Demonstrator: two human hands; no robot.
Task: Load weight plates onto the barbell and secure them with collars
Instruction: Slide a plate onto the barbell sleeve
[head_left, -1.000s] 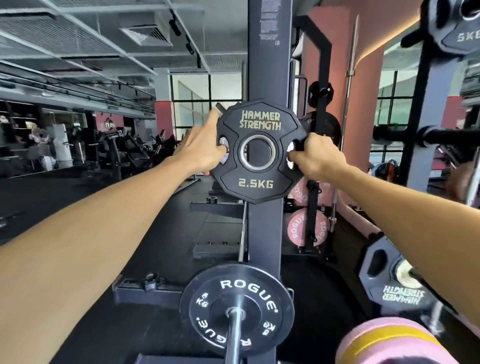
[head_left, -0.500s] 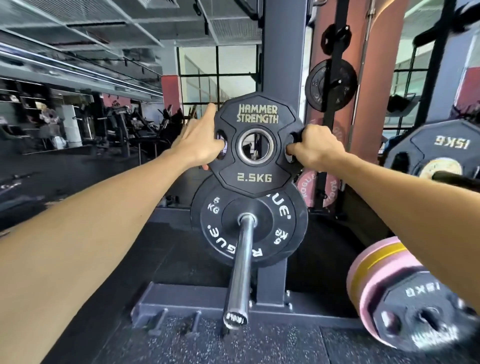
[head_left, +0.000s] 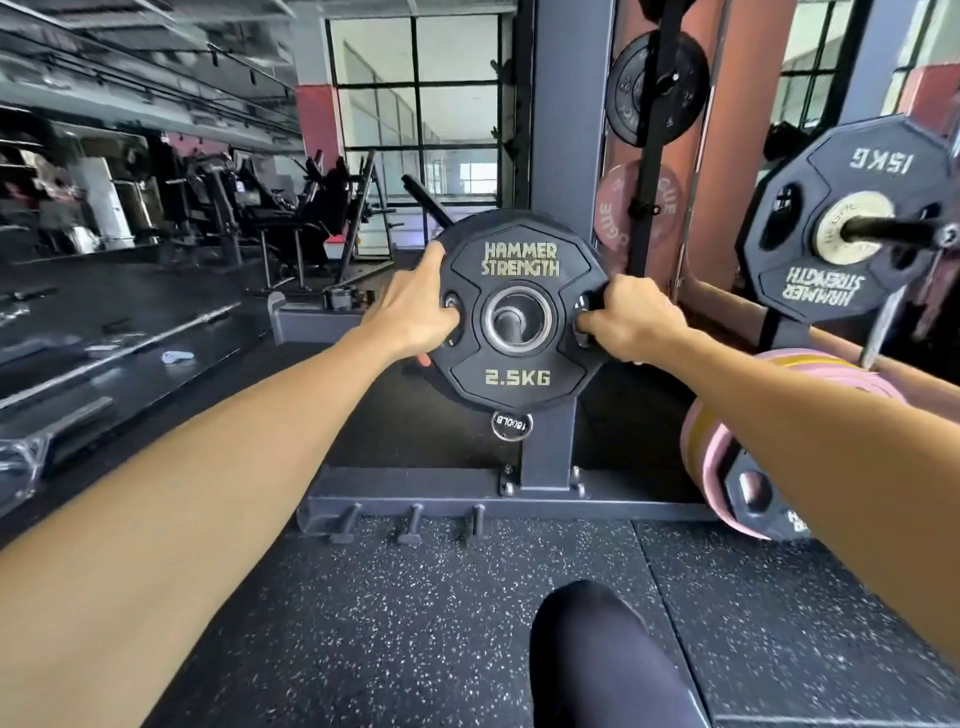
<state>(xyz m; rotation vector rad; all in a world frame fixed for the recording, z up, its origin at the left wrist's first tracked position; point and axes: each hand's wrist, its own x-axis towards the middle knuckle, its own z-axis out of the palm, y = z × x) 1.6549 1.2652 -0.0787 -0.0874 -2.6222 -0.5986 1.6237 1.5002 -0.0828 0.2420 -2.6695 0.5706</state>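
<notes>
Plate (head_left: 519, 322) is in both your hands, left hand (head_left: 413, 317) and right hand (head_left: 631, 325) with fingers hooked through its side grip holes, bore lined up over the bar (head_left: 511, 323) end. Loading step. Next: push it square down the sleeve, then fit a collar.

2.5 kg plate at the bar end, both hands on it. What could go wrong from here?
1. The 2.5KG plate hides the sleeve tip, so its bore may snag.
2. Left hand and right hand hook the grip slots; fingers could get pinched behind the plate.
3. No collar in view; plates may slide.
</notes>
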